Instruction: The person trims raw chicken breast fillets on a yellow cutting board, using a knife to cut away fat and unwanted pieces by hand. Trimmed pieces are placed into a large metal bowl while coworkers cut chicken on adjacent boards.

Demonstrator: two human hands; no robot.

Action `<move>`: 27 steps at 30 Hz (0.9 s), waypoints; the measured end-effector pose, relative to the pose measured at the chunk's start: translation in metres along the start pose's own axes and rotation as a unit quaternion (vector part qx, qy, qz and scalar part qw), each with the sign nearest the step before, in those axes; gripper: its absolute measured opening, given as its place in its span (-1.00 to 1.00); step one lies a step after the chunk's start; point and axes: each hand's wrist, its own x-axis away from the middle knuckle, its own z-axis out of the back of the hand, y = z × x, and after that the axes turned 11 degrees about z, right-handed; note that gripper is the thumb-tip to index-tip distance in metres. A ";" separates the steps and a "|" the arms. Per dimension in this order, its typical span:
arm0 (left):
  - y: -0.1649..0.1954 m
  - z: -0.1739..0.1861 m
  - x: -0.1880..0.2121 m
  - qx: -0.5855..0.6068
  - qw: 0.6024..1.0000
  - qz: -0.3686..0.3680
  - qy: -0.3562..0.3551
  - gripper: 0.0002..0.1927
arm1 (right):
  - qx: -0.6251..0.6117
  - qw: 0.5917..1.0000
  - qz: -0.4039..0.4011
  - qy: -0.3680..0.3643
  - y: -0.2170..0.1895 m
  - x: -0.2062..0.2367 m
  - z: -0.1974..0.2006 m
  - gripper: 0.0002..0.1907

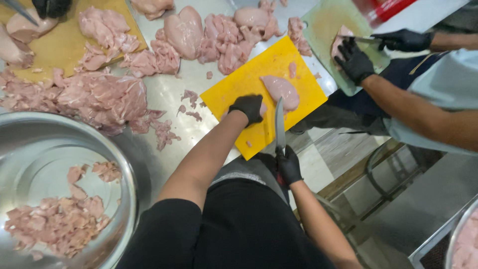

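Head view, left to right.

Near left: steel bowl (127,184), holding a modest heap of diced chicken (55,224); most of the bowl bare. Judged: dicing well begun, far from done.

Far left: wooden board (64,45) with raw pieces; a co-worker's gloved hand (51,7) and a blade tip at the top edge.

Centre-left on the steel worktop (169,94): large pile of raw meat (94,97). Farther off, whole breasts (209,32) in a loose row. All uncut, so most of the stock is left, as far as this shows.

Centre: yellow board (239,82), set cornerwise. One fillet (281,91) lies on it, whole, no cut visible. Small scraps on the board and worktop beside it.

Left hand (248,107), black glove: curled narrow, knuckles down on the board just left of the fillet; seems to press a bit of meat, cannot tell for sure.

Right hand (288,167), black glove: closed on the handle of a knife (280,124); blade points far, its tip beside the fillet's near edge.

Right: second person at a green board (323,30), gloved hands (354,62) on a piece with a knife.

Obstructions: none between blade and fillet. Green board close to the yellow one's far corner.
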 end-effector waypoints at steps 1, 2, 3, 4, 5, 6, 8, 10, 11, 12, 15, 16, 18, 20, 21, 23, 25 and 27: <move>0.003 0.006 -0.001 -0.020 0.999 0.006 -0.042 -0.52 | -0.003 1.000 -0.002 0.000 0.005 0.003 0.004 -0.79; 0.003 0.010 -0.003 -0.041 0.996 0.012 -0.084 -0.52 | -0.007 1.000 -0.004 0.002 0.010 0.006 0.007 -0.80; 0.002 0.010 -0.005 0.001 0.996 0.009 -0.083 -0.56 | -0.012 1.000 -0.010 0.004 0.015 0.009 0.012 -0.81; -0.002 0.005 -0.007 0.042 0.996 0.005 -0.084 -0.60 | -0.035 0.999 -0.010 0.007 0.021 0.012 0.016 -0.81; -0.005 -0.001 -0.011 0.082 0.993 0.003 -0.086 -0.62 | -0.061 0.998 -0.010 0.010 0.026 0.014 0.022 -0.81; -0.007 -0.012 -0.015 0.207 0.978 0.006 -0.035 -0.62 | -0.087 0.996 -0.013 0.011 0.032 0.015 0.027 -0.81; -0.012 -0.039 -0.023 0.442 0.894 0.020 0.067 -0.59 | -0.079 0.996 -0.010 0.029 0.042 0.016 0.036 -0.87; -0.019 -0.068 -0.027 0.626 0.773 0.105 0.020 -0.59 | -0.085 0.996 -0.002 0.039 0.049 0.016 0.042 -0.87; -0.024 -0.081 -0.027 0.704 0.695 0.149 -0.005 -0.59 | -0.093 0.995 0.003 0.039 0.051 0.015 0.043 -0.87; -0.034 -0.089 -0.027 0.690 0.707 0.155 0.020 -0.64 | -0.101 0.994 0.008 0.037 0.052 0.014 0.043 -0.87; -0.073 -0.100 -0.015 0.640 0.742 0.166 0.113 -0.72 | -0.096 0.995 -0.022 0.024 0.047 0.009 0.034 -0.80; -0.084 -0.102 -0.011 0.617 0.754 0.163 0.154 -0.75 | -0.061 0.998 -0.019 0.010 0.042 0.006 0.030 -0.77; -0.093 -0.101 -0.004 0.539 0.795 0.132 0.245 -0.75 | 0.008 1.000 -0.012 -0.017 0.029 -0.001 0.021 -0.66; -0.085 -0.099 0.003 0.421 0.840 0.079 0.334 -0.72 | 0.141 0.977 0.153 -0.047 0.014 -0.011 0.016 -0.73; -0.076 -0.098 0.004 0.401 0.851 0.068 0.334 -0.69 | 0.206 0.948 0.236 -0.060 0.005 -0.018 0.014 -0.74; -0.055 -0.097 0.006 0.361 0.872 0.047 0.328 -0.62 | 0.219 0.958 0.169 -0.081 -0.009 -0.029 0.012 -0.70; -0.038 -0.095 0.004 0.365 0.883 0.053 0.291 -0.57 | 0.259 0.953 0.121 -0.100 -0.020 -0.039 0.012 -0.68; -0.028 -0.093 0.001 0.360 0.890 0.064 0.271 -0.56 | 0.325 0.934 0.095 -0.114 -0.025 -0.046 0.013 -0.66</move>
